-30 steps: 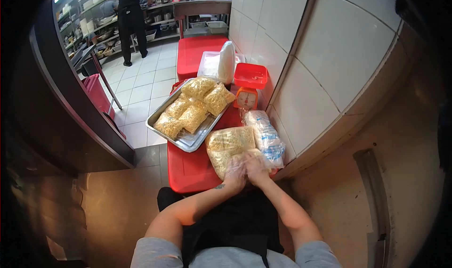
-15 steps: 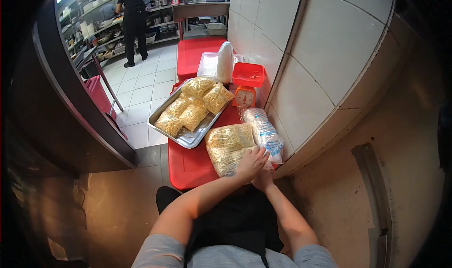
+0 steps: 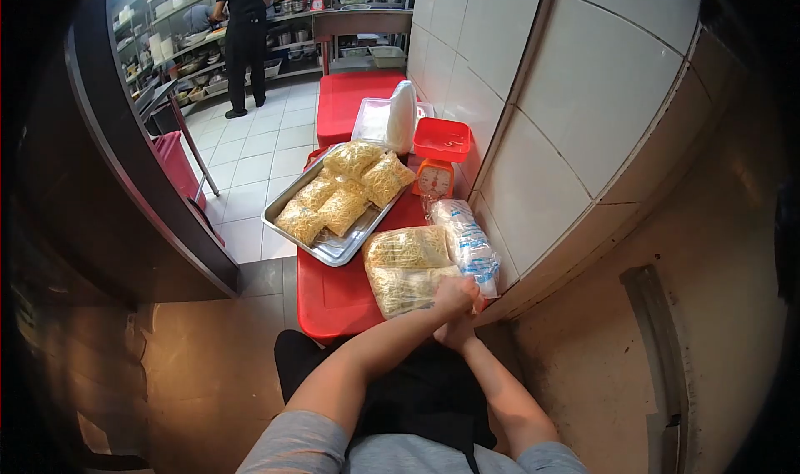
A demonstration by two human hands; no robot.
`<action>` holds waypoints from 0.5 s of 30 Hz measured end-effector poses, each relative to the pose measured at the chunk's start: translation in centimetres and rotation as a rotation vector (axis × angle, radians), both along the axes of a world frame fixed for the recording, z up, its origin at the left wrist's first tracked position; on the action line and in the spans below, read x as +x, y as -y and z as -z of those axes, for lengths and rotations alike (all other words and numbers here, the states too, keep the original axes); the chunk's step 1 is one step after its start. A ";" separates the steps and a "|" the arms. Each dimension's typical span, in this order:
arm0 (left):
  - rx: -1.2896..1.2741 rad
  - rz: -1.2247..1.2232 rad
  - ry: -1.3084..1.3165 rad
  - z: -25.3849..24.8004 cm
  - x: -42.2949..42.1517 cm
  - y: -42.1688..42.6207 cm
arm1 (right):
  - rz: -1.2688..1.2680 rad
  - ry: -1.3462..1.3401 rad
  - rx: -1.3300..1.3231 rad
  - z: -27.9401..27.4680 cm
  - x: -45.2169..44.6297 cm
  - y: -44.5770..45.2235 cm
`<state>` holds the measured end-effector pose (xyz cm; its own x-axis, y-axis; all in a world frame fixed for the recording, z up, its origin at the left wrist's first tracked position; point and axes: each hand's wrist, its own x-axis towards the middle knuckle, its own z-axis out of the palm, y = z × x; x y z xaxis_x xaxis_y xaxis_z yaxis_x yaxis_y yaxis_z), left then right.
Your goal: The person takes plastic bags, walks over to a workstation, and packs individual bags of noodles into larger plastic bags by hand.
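A large clear plastic bag of noodles (image 3: pixel 406 261) lies at the front of the red lid. My left hand (image 3: pixel 457 296) is closed at the bag's right end, with its fingers bunched around the plastic. Just below and partly behind it, my right hand (image 3: pixel 455 332) is closed on the same gathered end; most of its fingers are hidden. Beside the bag, close to my left hand, rests a roll of clear plastic bags with blue print (image 3: pixel 468 245).
A metal tray (image 3: pixel 335 253) holds several smaller filled noodle bags (image 3: pixel 343 209). Behind the plastic roll stands an orange kitchen scale (image 3: pixel 435 177) with a red pan. A white-tiled wall (image 3: pixel 558 132) bounds the right side. Another person (image 3: pixel 243 41) stands farther back in the kitchen.
My left hand has gone from spread fingers over the noodle bag to a closed grip at its end. My right hand has shifted slightly left and down. The head view has tilted slightly.
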<state>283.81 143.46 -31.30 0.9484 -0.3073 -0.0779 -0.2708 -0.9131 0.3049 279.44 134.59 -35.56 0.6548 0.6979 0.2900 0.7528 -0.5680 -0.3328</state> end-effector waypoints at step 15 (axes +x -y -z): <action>-0.052 0.411 0.368 -2.1 -6.1 -1.8 | -0.062 0.213 0.063 3.9 6.8 -1.5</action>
